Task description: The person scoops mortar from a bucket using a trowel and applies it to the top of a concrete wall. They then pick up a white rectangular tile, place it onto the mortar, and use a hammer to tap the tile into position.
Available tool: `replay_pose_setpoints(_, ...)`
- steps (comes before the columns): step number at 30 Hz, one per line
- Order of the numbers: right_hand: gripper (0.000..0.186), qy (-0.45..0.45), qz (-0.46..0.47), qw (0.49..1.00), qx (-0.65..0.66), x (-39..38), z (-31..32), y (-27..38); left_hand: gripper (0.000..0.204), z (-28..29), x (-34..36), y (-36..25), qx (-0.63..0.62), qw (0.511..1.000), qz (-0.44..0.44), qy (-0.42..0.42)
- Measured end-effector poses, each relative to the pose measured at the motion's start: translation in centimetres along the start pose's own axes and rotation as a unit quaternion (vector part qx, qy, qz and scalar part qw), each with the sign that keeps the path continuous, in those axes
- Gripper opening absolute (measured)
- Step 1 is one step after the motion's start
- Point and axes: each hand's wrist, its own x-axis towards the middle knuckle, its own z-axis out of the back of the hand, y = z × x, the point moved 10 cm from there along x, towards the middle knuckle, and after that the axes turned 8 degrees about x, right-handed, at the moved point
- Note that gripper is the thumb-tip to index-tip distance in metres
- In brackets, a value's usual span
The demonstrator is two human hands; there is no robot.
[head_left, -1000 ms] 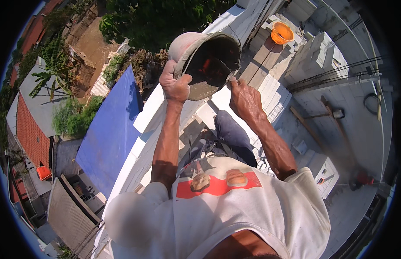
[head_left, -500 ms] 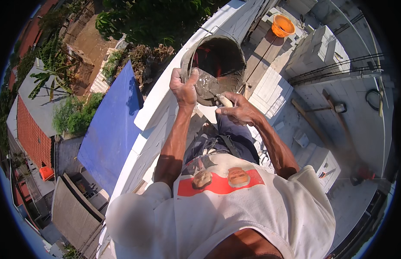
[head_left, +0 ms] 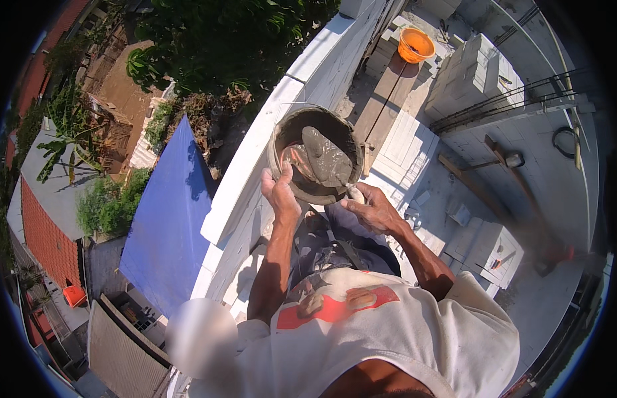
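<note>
A round bucket (head_left: 315, 197), its wall crusted with grey mortar, is tilted so that I look into its mouth. My left hand (head_left: 282, 198) grips the near left rim, thumb over the edge and fingers outside. My right hand (head_left: 376, 211) is closed round the pale handle of a trowel (head_left: 331, 161). Wet grey mortar coats the trowel's blade, which lies inside the bucket's mouth. Reddish inner wall shows to the left of the blade. How much mortar sits at the bottom is hidden behind the blade.
A white block wall (head_left: 255, 156) runs along my left, with a drop beyond it to a blue tarp (head_left: 165, 219) and roofs. Right of the bucket are wooden planks (head_left: 388, 96), an orange basin (head_left: 416, 45), stacked white blocks (head_left: 477, 76) and thin rebar (head_left: 514, 99).
The bucket's mouth now faces me more and sits lower and left in view. The trowel blade has swung up deeper across the opening. Both hands keep their holds.
</note>
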Motion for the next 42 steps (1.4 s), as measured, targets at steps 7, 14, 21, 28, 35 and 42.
replay_pose_setpoints(7, 0.044, -0.121, 0.1, 0.988, 0.009, 8.6, 6.3, 6.9, 0.019, 2.2, -3.6, 5.4, 0.083, 0.991, 0.088, -0.047)
replay_pose_setpoints(14, 0.024, -0.097, 0.178, 0.935, 0.292, 26.5, 12.5, 14.7, 0.029, 6.8, -9.1, 7.3, 0.144, 0.969, 0.14, -0.143)
replay_pose_setpoints(21, 0.03, 0.157, 0.153, 0.681, 0.698, 40.1, 12.9, 17.1, 0.025, 13.9, -10.6, 12.6, 0.326, 0.924, 0.123, -0.158)
replay_pose_setpoints(28, 0.038, 0.039, 0.106, 0.914, 0.389, 36.4, 15.8, 15.5, 0.021, 12.4, -10.9, 12.3, 0.288, 0.937, 0.102, -0.168)
replay_pose_setpoints(35, 0.046, -0.153, 0.085, 0.957, -0.23, 33.6, 27.7, 20.4, 0.019, 9.2, -9.8, 10.9, 0.237, 0.956, 0.108, -0.137)
replay_pose_setpoints(42, 0.053, -0.056, 0.147, 0.958, -0.239, 32.6, 27.1, 17.9, 0.018, 9.4, -9.0, 11.8, 0.245, 0.958, 0.099, -0.115)
